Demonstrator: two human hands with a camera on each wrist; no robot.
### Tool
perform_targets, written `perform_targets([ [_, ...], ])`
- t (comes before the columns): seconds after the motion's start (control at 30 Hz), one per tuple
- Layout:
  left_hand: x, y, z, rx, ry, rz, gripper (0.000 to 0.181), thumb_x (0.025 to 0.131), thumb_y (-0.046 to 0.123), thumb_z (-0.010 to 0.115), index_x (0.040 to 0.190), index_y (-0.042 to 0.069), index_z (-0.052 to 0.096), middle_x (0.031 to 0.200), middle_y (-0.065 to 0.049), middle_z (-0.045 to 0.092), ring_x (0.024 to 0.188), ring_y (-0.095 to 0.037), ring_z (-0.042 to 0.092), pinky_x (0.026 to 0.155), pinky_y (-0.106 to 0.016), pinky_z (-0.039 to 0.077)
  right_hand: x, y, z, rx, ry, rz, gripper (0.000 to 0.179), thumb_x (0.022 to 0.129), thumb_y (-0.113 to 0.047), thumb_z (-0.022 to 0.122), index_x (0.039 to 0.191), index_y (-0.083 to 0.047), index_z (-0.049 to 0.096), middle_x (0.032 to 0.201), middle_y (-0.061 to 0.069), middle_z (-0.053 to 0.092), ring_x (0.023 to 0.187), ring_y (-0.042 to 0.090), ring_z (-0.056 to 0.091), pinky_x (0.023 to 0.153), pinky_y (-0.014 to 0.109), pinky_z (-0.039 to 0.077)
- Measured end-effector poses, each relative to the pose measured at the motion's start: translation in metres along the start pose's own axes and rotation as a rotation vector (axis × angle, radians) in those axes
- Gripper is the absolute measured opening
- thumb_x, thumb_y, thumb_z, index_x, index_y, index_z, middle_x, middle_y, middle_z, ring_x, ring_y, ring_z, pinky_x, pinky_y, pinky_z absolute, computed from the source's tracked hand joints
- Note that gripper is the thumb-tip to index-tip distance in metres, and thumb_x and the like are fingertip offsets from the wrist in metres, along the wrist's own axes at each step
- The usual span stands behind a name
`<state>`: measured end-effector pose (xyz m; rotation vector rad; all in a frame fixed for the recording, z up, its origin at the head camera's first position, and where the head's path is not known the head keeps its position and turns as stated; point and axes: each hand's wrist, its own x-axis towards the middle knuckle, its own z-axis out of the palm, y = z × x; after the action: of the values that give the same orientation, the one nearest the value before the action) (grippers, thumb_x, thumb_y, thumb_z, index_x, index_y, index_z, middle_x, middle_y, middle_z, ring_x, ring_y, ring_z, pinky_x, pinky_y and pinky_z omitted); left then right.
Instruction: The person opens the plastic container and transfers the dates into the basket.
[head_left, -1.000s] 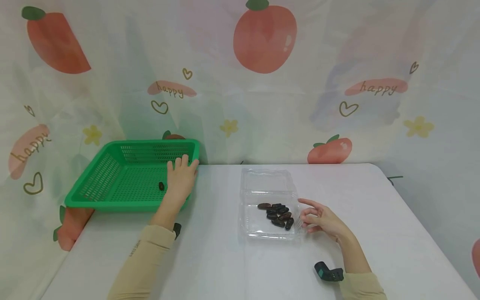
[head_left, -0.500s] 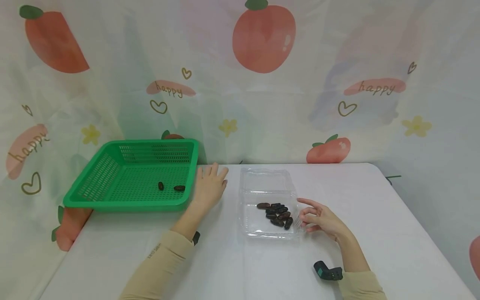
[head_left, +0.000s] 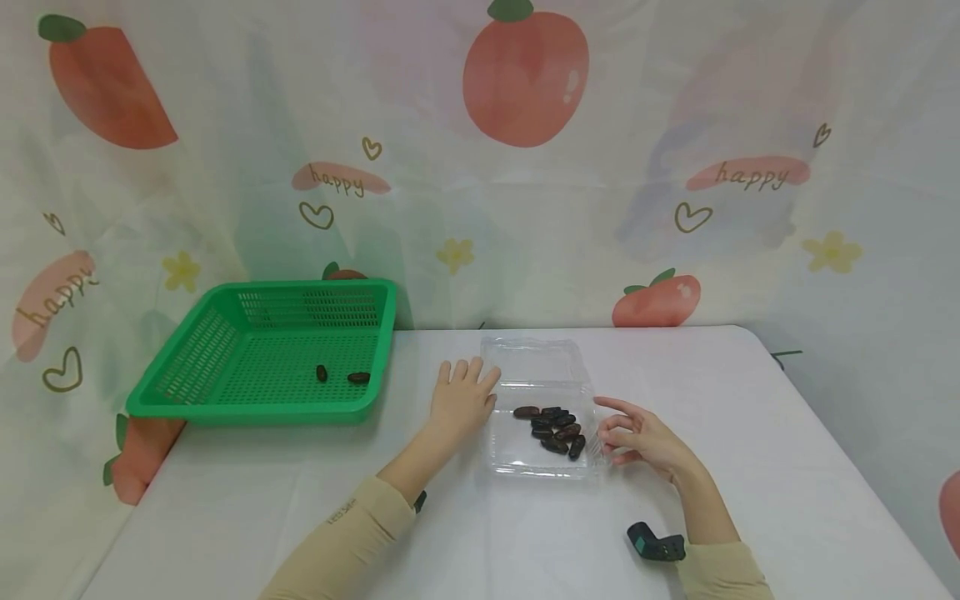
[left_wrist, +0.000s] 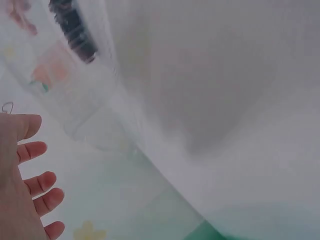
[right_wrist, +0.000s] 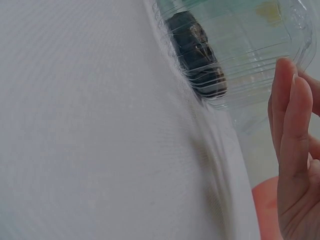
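An open clear plastic clamshell box (head_left: 506,448) lies on the white table, with several dark brown dates (head_left: 567,433) clustered in its near half. My left hand (head_left: 459,404) is over the box's left side, palm down and fingers spread, holding nothing. In the left wrist view, its fingers (left_wrist: 42,182) are relaxed, and dates show through the plastic. My right hand (head_left: 645,437) stays at the box's right side, index finger extended and the others loosely bent. Its fingertips (right_wrist: 285,67) are right at the box rim in the right wrist view.
A green plastic basket (head_left: 255,412) stands at the table's left; one date (head_left: 322,373) lies on its floor and another date (head_left: 358,378) near its right wall. Behind the table (head_left: 750,433) hangs a printed curtain (head_left: 540,217). Each wrist wears a black camera (head_left: 656,543).
My left hand has released a date in the basket and moved right, out of the basket to the box's left edge. The right hand and the box have stayed in place.
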<state>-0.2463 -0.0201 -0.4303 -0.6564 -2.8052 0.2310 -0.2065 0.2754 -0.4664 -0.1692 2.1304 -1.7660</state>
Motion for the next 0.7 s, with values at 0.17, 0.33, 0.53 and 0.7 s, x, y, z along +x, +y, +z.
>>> perform_targets([
  [0.17, -0.003, 0.015, 0.008, -0.021, -0.013, 0.029, 0.034, 0.093, 0.039, 0.047, 0.125, 0.028, 0.044, 0.121, 0.000, 0.046, 0.111, -0.020, 0.043, 0.099, -0.042, 0.030, 0.000, 0.001, 0.000, 0.006, -0.005, -0.004, 0.068, 0.087, -0.009, 0.060, 0.142, 0.001, 0.021, 0.088, 0.001, 0.059, 0.071, 0.010, 0.060, 0.060, 0.027, 0.053],
  [0.33, -0.005, 0.028, 0.013, -0.005, -0.021, 0.060, 0.035, 0.094, 0.038, 0.046, 0.127, 0.028, 0.043, 0.124, 0.001, 0.045, 0.114, -0.019, 0.041, 0.100, -0.042, 0.030, 0.000, 0.001, 0.000, 0.008, -0.006, -0.004, 0.068, 0.087, -0.008, 0.060, 0.142, 0.001, 0.021, 0.088, 0.000, 0.059, 0.071, 0.010, 0.060, 0.060, 0.027, 0.053],
  [0.53, -0.003, 0.040, 0.016, 0.083, -0.041, 0.074, 0.034, 0.092, 0.040, 0.047, 0.123, 0.028, 0.042, 0.121, 0.002, 0.043, 0.113, -0.017, 0.039, 0.098, -0.040, 0.031, 0.000, 0.000, 0.000, 0.012, -0.006, -0.005, 0.067, 0.088, -0.007, 0.059, 0.142, 0.001, 0.021, 0.087, 0.000, 0.059, 0.071, 0.010, 0.060, 0.059, 0.028, 0.053],
  [0.7, -0.001, 0.049, 0.019, 0.150, -0.091, 0.095, 0.039, 0.089, 0.041, 0.051, 0.124, 0.026, 0.041, 0.119, 0.002, 0.040, 0.113, -0.017, 0.036, 0.100, -0.040, 0.029, 0.000, 0.000, 0.000, 0.009, -0.005, -0.004, 0.067, 0.088, -0.008, 0.059, 0.142, 0.000, 0.021, 0.087, 0.000, 0.059, 0.071, 0.010, 0.060, 0.059, 0.028, 0.053],
])
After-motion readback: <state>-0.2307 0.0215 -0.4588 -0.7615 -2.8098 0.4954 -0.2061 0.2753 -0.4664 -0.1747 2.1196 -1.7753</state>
